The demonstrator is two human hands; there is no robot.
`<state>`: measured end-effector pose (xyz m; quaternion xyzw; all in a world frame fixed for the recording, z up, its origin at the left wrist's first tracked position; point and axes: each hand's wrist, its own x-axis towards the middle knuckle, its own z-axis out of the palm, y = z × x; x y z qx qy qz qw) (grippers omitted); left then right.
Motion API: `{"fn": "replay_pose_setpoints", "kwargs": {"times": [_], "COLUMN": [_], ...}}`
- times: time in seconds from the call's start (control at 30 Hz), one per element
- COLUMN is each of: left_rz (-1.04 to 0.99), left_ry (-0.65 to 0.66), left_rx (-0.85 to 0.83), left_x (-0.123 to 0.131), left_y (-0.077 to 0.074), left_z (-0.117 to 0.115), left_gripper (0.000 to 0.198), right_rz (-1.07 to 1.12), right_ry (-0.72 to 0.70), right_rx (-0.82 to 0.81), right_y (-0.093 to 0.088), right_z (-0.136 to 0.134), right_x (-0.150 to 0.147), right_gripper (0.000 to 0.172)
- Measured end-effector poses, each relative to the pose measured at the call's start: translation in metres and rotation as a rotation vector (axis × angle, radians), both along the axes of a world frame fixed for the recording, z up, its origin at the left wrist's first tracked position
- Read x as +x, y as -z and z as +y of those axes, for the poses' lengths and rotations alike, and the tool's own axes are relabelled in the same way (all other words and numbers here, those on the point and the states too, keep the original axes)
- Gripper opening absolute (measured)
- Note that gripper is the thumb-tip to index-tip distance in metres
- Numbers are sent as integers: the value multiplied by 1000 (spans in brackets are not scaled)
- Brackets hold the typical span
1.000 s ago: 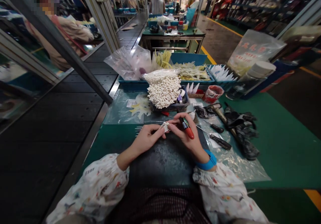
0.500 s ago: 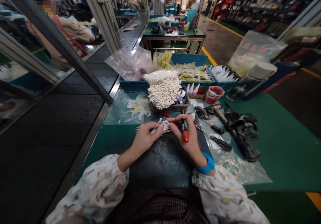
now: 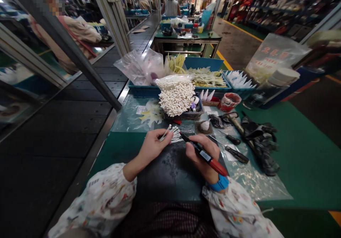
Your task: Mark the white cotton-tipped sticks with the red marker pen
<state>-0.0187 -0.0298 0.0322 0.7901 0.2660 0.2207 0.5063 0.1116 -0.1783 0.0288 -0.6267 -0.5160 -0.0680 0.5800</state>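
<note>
My left hand [image 3: 152, 144] is closed with a cotton swab pinched between thumb and fingers. Several more cotton swabs [image 3: 176, 135] fan out beside its fingertips, over the dark mat [image 3: 170, 174]. Between the thumb and fingers of my right hand [image 3: 204, 152] is a marker pen [image 3: 204, 154] with a black body and a red end. Its tip points left, close to the white swab heads; whether it touches them I cannot tell. Just beyond the hands, a clear bag packed with cotton swabs [image 3: 177, 97] leans on a small tray, heads facing me.
Screwdrivers [image 3: 237, 154], a hammer [image 3: 242, 128] and black cloth [image 3: 262, 142] lie at the right on plastic sheeting. Behind stand blue bins [image 3: 141, 90] of yellowish strips, a red cup [image 3: 229, 102] and a clear bottle [image 3: 271, 87]. A slanted metal post [image 3: 87, 67] rises at the left.
My right hand has moved away from the swabs, right and slightly down. The marker pen has swung round so its tip faces the swabs. My left hand stays nearly in place.
</note>
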Motion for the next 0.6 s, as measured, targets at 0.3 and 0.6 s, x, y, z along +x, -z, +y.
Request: {"fn": "replay_pose_setpoints", "kwargs": {"times": [0.3,0.6], "left_rz": [-23,-24], "left_ry": [26,-20], "left_rx": [17,49], "left_x": [0,-1], "left_y": [0,4], "left_z": [-4,1], "left_gripper": [35,38], "right_rz": [-34,-75], "right_ry": [-22,-43], "right_rx": [-90,-35], "right_y": [3,5], "right_z": [9,4], "right_x": [1,1], "right_gripper": [4,8]}}
